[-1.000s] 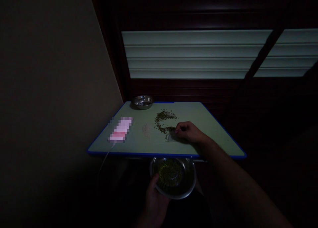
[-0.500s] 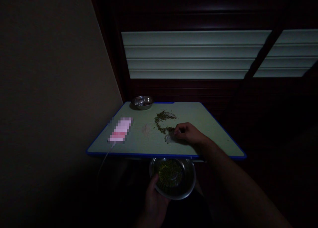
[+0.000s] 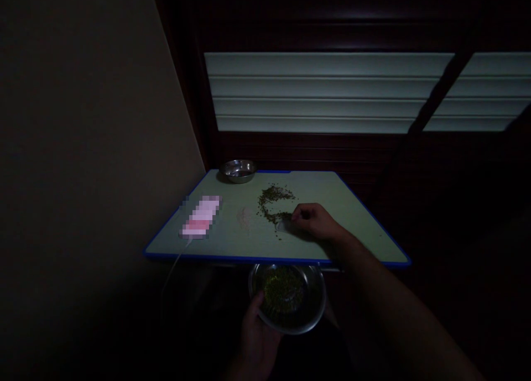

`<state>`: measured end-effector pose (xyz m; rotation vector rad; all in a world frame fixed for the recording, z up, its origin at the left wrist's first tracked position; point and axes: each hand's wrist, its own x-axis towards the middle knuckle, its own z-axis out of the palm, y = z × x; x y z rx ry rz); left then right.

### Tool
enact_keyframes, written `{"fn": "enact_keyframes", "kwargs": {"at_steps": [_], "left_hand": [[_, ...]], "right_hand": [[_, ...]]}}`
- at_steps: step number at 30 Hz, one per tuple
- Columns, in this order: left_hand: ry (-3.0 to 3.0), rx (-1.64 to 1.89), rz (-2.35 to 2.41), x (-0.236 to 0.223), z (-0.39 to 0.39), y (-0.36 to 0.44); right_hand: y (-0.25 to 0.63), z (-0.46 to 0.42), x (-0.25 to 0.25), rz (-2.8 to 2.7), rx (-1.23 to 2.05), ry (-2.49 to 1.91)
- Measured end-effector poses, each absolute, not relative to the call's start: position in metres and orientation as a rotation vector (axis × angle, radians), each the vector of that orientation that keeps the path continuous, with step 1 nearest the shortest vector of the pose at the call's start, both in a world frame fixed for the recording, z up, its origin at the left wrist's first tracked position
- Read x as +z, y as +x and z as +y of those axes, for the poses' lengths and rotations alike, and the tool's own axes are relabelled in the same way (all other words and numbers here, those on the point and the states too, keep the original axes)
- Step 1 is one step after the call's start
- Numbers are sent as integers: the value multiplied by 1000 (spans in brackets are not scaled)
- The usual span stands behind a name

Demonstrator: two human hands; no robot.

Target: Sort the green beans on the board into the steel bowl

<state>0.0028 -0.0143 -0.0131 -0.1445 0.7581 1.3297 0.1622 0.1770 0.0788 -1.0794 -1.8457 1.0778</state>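
My left hand [image 3: 259, 334] grips the near left side of a metal bowl [image 3: 313, 317], thumb over its rim and the other fingers hidden beneath. Small green beans or seeds [image 3: 284, 290] lie in this bowl, just below the table's front edge. Over the table [image 3: 232, 245], my right hand [image 3: 315, 220] is closed, fingertips pinched together. A pale, see-through piece [image 3: 284, 226] shows at those fingertips, too dim to name. Next to it, a curved scatter of the same small green grains [image 3: 271, 196] spreads across the tabletop.
At the far left corner stands a second, shallow metal bowl [image 3: 238, 172]. A lit phone [image 3: 202, 216], blurred out, lies on the left with a white cable [image 3: 176, 265] hanging over the edge. Pale bits [image 3: 244, 218] lie mid-table. A wall [image 3: 103, 121] borders the left; slatted doors [image 3: 311, 93] stand behind.
The see-through piece at my right fingertips has shifted slightly away from me, leaving a few grains nearer the front edge. My left hand and the bowl have barely moved.
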Motion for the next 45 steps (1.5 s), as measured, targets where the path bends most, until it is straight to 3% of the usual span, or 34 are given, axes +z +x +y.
{"fn": "enact_keyframes", "kwargs": {"at_steps": [27,45], "left_hand": [[-161,1331,749,-7,-13,4],[-128,1365,673,-13,-10,1]], "right_hand": [[158,177,76,-1870,1124,-1028],[152,151,96,-2118,1439,-1058]]}}
